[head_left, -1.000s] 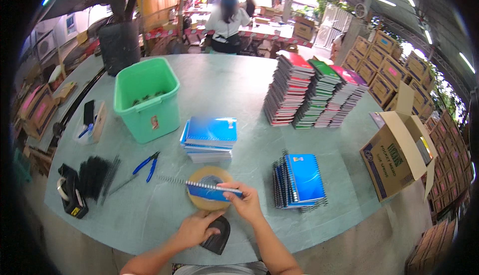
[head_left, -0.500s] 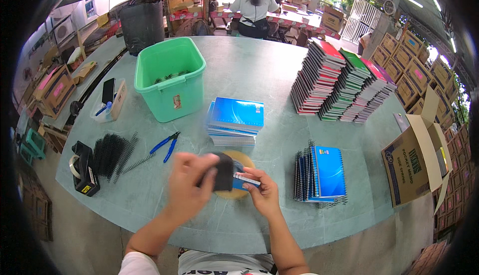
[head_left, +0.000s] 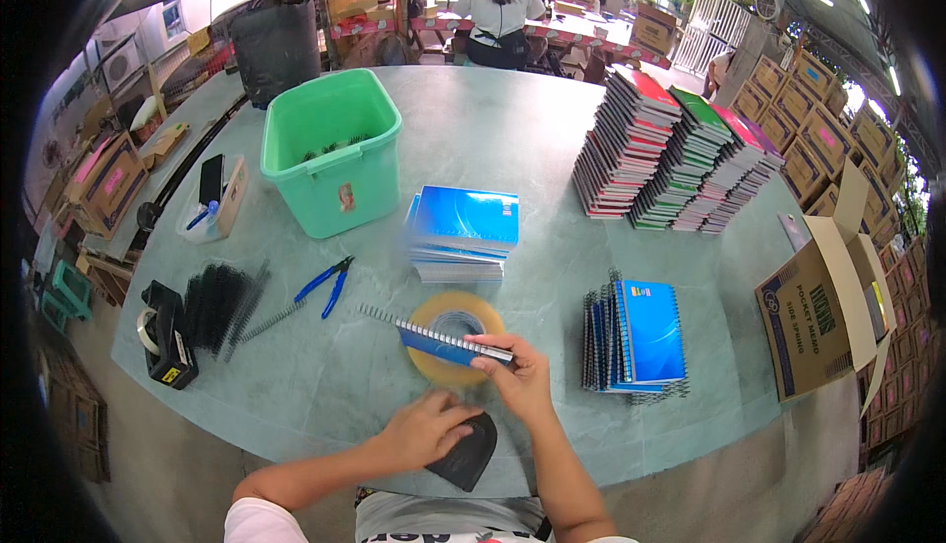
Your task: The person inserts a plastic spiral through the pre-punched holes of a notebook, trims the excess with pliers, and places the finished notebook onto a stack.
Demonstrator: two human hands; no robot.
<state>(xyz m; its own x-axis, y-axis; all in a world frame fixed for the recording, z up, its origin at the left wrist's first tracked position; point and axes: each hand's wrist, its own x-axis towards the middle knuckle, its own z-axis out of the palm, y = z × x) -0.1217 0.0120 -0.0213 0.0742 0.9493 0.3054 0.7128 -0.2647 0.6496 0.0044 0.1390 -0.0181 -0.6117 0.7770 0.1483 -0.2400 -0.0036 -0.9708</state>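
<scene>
My right hand pinches the end of a small blue notebook, tilted above a wide roll of clear tape. A black wire coil runs along the notebook's edge, its loose end sticking out past the far left corner. Close to the table's front edge, my left hand has bent fingers on a flat black pad with one rounded end. Beyond the tape roll stands a stack of blue notebooks with no coils showing. Coil-bound blue notebooks are piled to the right.
Blue-handled cutting pliers, several black coils and a tape dispenser lie left. Behind them are a green bin and a small holder. Tall notebook stacks and an open carton stand right. A person sits beyond.
My left hand has come down toward the front edge with the black pad, which now rests on the table. The notebook and its coil, hidden behind the pad before, now show.
</scene>
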